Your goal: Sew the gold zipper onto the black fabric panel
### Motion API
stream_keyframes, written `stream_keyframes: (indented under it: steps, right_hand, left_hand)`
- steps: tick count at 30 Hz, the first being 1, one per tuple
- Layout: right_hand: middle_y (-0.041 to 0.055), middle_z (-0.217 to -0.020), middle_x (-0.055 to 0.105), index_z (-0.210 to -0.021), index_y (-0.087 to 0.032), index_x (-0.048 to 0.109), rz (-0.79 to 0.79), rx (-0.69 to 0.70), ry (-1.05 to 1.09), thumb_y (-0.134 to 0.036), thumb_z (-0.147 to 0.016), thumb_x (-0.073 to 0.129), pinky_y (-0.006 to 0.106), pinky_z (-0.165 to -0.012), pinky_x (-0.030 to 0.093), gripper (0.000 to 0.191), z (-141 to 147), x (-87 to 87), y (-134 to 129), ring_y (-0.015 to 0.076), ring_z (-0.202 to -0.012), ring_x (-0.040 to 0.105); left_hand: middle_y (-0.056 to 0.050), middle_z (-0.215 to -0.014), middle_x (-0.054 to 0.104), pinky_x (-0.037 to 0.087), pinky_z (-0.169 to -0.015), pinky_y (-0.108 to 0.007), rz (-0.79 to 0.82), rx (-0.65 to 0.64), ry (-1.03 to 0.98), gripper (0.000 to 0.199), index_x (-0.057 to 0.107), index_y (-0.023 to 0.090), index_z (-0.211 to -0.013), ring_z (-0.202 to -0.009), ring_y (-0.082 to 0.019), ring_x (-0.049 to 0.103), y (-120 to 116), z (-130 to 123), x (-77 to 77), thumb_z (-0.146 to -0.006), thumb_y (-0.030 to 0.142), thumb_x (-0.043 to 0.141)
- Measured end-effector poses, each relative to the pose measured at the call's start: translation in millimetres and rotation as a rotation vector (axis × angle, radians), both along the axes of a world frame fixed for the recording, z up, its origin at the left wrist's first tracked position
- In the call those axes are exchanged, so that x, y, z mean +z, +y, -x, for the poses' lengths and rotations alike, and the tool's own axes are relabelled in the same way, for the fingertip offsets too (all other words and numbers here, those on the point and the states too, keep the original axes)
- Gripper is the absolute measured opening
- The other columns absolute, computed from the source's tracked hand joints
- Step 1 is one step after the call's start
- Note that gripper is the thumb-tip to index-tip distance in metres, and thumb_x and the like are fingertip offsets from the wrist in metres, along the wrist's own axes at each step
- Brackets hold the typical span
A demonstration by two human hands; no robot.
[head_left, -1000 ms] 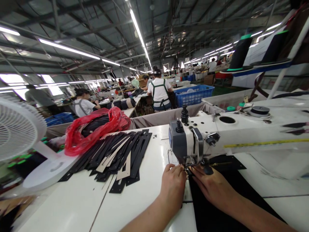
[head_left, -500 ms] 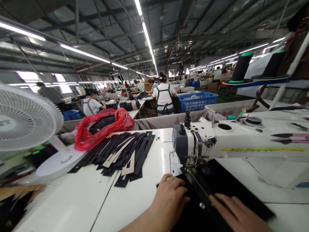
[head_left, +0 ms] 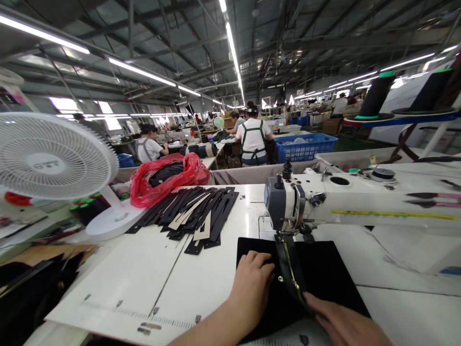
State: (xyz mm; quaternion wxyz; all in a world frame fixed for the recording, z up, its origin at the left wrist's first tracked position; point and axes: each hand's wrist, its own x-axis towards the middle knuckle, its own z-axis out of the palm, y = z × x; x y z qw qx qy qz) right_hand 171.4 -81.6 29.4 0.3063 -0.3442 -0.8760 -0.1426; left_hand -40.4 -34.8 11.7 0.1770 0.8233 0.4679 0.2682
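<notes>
A black fabric panel [head_left: 324, 264] lies flat on the sewing table, its upper part by the sewing machine's presser foot [head_left: 286, 235]. Along it runs a black zipper strip [head_left: 291, 269] with gold-coloured teeth, its top end at the foot. A small shiny round stud [head_left: 280, 278] shows just left of the zipper. My left hand [head_left: 252, 288] rests on the panel left of the strip, fingers laid out and slightly bent. At the strip's lower end, my right hand [head_left: 342, 317] has its fingers on the zipper edge and seems to pinch it; the thumb is hidden.
The white sewing machine [head_left: 360, 197] spans the right side. Black and beige slotted strips [head_left: 201, 211] are piled on the left, beside a red plastic bag [head_left: 162, 180] and a white fan [head_left: 54, 158]. Co-workers sit beyond, near a blue basket [head_left: 306, 148].
The panel now lies flatter and straighter, its upper left corner uncovered. My right hand has shifted slightly left and down along the zipper. The camera view has turned left.
</notes>
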Motion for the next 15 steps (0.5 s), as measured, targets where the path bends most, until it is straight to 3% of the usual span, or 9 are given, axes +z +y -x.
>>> stream_keyframes:
  steps: [2, 3, 4, 5, 7, 9, 12, 15]
  right_hand:
    - [0.0012, -0.074, 0.070, -0.086, -0.020, 0.063, 0.202, -0.129, 0.199, -0.023, -0.092, 0.036, 0.012, -0.055, 0.050, 0.027, -7.8, 24.2, 7.1, 0.0123, -0.063, 0.066]
    - [0.0005, -0.070, 0.068, -0.080, -0.022, 0.062, 0.253, -0.173, 0.250, -0.027, -0.093, 0.038, 0.013, -0.052, 0.050, 0.028, -12.0, 35.3, 12.1, 0.0130, -0.061, 0.066]
    - [0.0003, -0.069, 0.068, -0.077, -0.022, 0.061, 0.274, -0.174, 0.259, -0.030, -0.092, 0.039, 0.014, -0.051, 0.050, 0.028, -15.8, 44.8, 17.5, 0.0137, -0.060, 0.065]
    - [0.0006, -0.070, 0.068, -0.079, -0.023, 0.060, 0.271, -0.159, 0.243, -0.032, -0.092, 0.039, 0.015, -0.052, 0.050, 0.027, -19.0, 52.2, 23.0, 0.0145, -0.060, 0.066]
    - [0.0015, -0.074, 0.069, -0.087, -0.024, 0.060, 0.209, -0.087, 0.174, -0.032, -0.092, 0.037, 0.016, -0.054, 0.052, 0.025, -22.8, 61.3, 32.7, 0.0156, -0.061, 0.066]
    - [0.0013, -0.076, 0.070, -0.094, -0.025, 0.058, 0.131, -0.016, 0.123, -0.030, -0.092, 0.035, 0.016, -0.053, 0.052, 0.024, -23.6, 65.8, 39.3, 0.0153, -0.059, 0.066]
    - [-0.0013, -0.079, 0.070, -0.099, -0.027, 0.056, 0.082, 0.094, 0.079, -0.024, -0.091, 0.036, 0.014, -0.054, 0.053, 0.022, -21.5, 67.1, 39.2, 0.0132, -0.061, 0.067]
    - [0.0004, -0.095, 0.070, -0.109, -0.027, 0.057, 0.010, 0.081, 0.090, -0.021, -0.088, 0.040, 0.021, -0.065, 0.056, 0.028, -12.9, 50.6, 23.9, 0.0172, -0.079, 0.068]
  left_hand:
    - [-0.008, -0.115, 0.060, 0.045, -0.091, -0.042, 0.260, -0.042, -0.229, 0.027, 0.065, 0.018, -0.102, -0.104, -0.024, 0.056, -7.7, -18.1, -0.7, -0.082, 0.008, 0.050]
    - [-0.008, -0.107, 0.064, 0.048, -0.088, -0.038, 0.425, -0.125, -0.329, 0.026, 0.065, 0.017, -0.101, -0.098, -0.022, 0.059, -9.9, -26.3, 0.1, -0.083, 0.009, 0.049]
    - [-0.007, -0.097, 0.066, 0.051, -0.082, -0.035, 0.532, -0.147, -0.419, 0.027, 0.063, 0.015, -0.104, -0.090, -0.020, 0.062, -10.5, -32.6, 1.7, -0.085, 0.010, 0.046]
    - [-0.006, -0.091, 0.067, 0.052, -0.078, -0.033, 0.542, -0.111, -0.479, 0.027, 0.062, 0.015, -0.105, -0.084, -0.019, 0.063, -9.4, -36.5, 4.2, -0.085, 0.010, 0.045]
    - [-0.004, -0.091, 0.065, 0.050, -0.078, -0.033, 0.327, 0.022, -0.508, 0.026, 0.060, 0.017, -0.105, -0.083, -0.018, 0.061, -2.6, -36.5, 10.9, -0.081, 0.010, 0.051]
    - [-0.004, -0.100, 0.062, 0.047, -0.083, -0.034, 0.023, 0.056, -0.444, 0.030, 0.059, 0.019, -0.106, -0.092, -0.020, 0.057, 8.2, -30.5, 18.1, -0.077, 0.010, 0.060]
    - [-0.005, -0.105, 0.062, 0.044, -0.086, -0.034, -0.209, -0.132, -0.278, 0.031, 0.060, 0.020, -0.105, -0.096, -0.021, 0.054, 25.5, -23.2, 24.3, -0.075, 0.015, 0.067]
    - [-0.002, -0.094, 0.065, 0.043, -0.082, -0.032, -0.260, -0.221, -0.178, 0.018, 0.063, 0.020, -0.093, -0.088, -0.019, 0.056, 37.2, -24.3, 22.3, -0.077, 0.014, 0.065]
